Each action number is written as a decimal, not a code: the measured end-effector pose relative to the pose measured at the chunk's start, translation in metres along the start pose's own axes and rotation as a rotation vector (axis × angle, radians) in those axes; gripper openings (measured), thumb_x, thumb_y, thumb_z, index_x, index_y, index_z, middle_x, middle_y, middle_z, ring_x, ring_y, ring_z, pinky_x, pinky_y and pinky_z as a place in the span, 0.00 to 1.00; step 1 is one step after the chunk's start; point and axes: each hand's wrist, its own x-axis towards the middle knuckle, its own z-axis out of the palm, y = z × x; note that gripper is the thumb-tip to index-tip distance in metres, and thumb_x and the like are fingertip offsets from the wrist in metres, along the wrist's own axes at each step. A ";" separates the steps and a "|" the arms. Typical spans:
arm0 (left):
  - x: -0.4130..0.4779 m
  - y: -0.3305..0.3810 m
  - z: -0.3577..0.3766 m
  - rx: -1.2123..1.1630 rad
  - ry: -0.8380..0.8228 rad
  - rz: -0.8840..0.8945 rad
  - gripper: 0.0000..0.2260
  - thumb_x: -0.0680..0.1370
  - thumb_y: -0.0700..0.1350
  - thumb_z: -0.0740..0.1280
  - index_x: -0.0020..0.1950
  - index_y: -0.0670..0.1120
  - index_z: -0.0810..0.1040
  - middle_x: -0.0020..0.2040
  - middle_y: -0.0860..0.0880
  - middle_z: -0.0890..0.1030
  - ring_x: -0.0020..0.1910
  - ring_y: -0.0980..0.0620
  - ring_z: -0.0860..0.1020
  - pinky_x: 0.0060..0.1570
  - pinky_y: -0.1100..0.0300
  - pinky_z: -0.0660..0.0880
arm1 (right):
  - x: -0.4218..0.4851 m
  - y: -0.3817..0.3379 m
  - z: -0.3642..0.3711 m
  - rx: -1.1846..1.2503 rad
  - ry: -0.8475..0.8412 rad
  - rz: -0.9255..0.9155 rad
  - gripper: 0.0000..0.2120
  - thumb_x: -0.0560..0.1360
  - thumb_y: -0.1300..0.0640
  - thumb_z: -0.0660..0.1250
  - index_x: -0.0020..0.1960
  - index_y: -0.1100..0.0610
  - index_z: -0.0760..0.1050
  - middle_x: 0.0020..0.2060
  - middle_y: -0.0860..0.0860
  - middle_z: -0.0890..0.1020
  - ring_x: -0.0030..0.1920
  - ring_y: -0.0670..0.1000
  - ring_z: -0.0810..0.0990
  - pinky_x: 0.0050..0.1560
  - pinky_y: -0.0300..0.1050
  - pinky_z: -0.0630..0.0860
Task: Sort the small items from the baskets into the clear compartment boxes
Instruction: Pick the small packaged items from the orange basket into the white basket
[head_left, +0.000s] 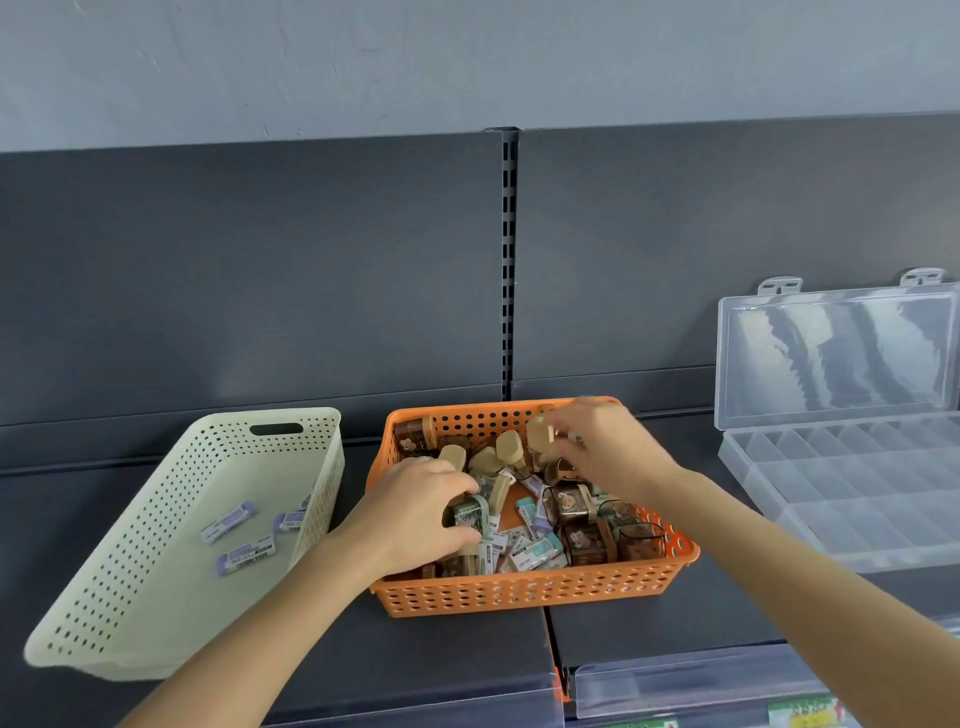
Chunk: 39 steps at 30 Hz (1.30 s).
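An orange basket (524, 592) in the middle of the shelf holds several small brown and beige containers and wrapped erasers. My left hand (415, 512) reaches into its left side and grips a small green-banded container (464, 512). My right hand (602, 447) is over the basket's back right corner and pinches a beige item (540, 435). A cream basket (171, 519) stands to the left, tilted, with three purple erasers (244, 556) inside. A clear compartment box (852, 499) lies open at the right, its compartments bare.
The dark shelf (452, 660) carries all three containers, with a dark back panel (311, 286) behind. The box's raised lid (836, 353) leans against that panel. Clear price strips (691, 680) run along the shelf's front edge.
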 end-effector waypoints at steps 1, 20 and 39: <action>0.000 0.000 0.000 -0.002 0.000 0.003 0.24 0.74 0.59 0.67 0.69 0.54 0.72 0.65 0.56 0.74 0.65 0.56 0.69 0.64 0.58 0.67 | -0.006 -0.007 0.002 0.011 -0.106 -0.067 0.06 0.76 0.62 0.64 0.48 0.59 0.80 0.42 0.52 0.80 0.42 0.51 0.77 0.45 0.48 0.76; -0.006 -0.007 0.004 -0.030 -0.005 -0.004 0.25 0.75 0.60 0.67 0.70 0.55 0.71 0.68 0.56 0.72 0.68 0.55 0.66 0.67 0.57 0.65 | -0.006 -0.032 0.042 -0.440 -0.701 -0.278 0.23 0.76 0.61 0.67 0.70 0.54 0.68 0.60 0.57 0.77 0.63 0.58 0.70 0.62 0.57 0.68; 0.003 0.013 0.004 -0.070 -0.057 0.059 0.19 0.78 0.52 0.66 0.68 0.53 0.73 0.66 0.56 0.73 0.66 0.55 0.68 0.61 0.60 0.66 | -0.006 -0.010 0.018 0.110 -0.298 0.082 0.11 0.75 0.56 0.67 0.57 0.53 0.72 0.41 0.48 0.77 0.39 0.48 0.76 0.38 0.43 0.73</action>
